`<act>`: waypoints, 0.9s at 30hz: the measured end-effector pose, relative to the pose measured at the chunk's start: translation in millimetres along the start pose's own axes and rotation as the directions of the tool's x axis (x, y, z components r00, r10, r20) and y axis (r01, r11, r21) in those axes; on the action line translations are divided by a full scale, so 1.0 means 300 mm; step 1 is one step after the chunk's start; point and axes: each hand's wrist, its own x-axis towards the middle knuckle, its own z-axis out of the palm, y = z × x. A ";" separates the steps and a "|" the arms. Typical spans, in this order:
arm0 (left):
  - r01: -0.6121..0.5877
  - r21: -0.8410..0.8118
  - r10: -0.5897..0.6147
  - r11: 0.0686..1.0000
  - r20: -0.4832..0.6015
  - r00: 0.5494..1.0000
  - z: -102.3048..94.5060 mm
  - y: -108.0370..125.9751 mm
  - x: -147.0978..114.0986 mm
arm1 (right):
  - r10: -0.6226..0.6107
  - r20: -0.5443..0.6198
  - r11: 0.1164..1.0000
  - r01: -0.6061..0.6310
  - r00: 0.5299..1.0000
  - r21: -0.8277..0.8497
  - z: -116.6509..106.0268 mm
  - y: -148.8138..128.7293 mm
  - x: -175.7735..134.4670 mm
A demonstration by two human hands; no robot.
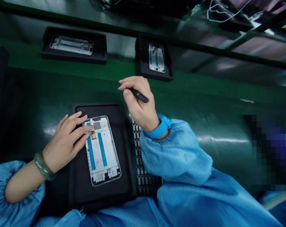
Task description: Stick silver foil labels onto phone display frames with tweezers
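An opened phone housing [109, 148] with a silver rim, white inside and blue strips lies in a black tray [80, 183]. My left hand [68, 134] reaches over its upper left edge. The thumb and index finger come close together beside a small orange flex cable [93, 136]; a small silvery piece seems to sit between them, too hidden to name. The other left fingers stretch over the rim and tray. Up and to the right, clear of the phone, my right hand [140, 101] is closed around a slim black pen-like tool [139, 95]. Its front end is hidden by the fingers.
Two more black trays stand at the back, the left tray [73, 59] and the right tray [145, 71], each holding a similar phone housing. A dark slotted grid [143, 170] of small pieces lies beside the near tray. The worktop [218, 126] is green; a blurred patch covers the right edge.
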 end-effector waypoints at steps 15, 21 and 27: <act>0.101 -0.148 -0.105 0.984 -0.019 0.994 0.001 -0.014 0.008 | 0.184 0.449 0.951 -0.043 0.874 -0.306 0.022 0.105 -0.028; 0.099 -0.159 -0.103 0.982 -0.017 0.995 0.006 -0.020 0.008 | 0.197 0.418 0.947 -0.063 0.887 -0.314 0.036 0.111 -0.037; 0.207 -0.255 -0.254 0.945 -0.165 0.953 0.005 -0.025 0.002 | 0.155 0.477 0.938 0.022 0.865 -0.345 -0.003 0.098 -0.016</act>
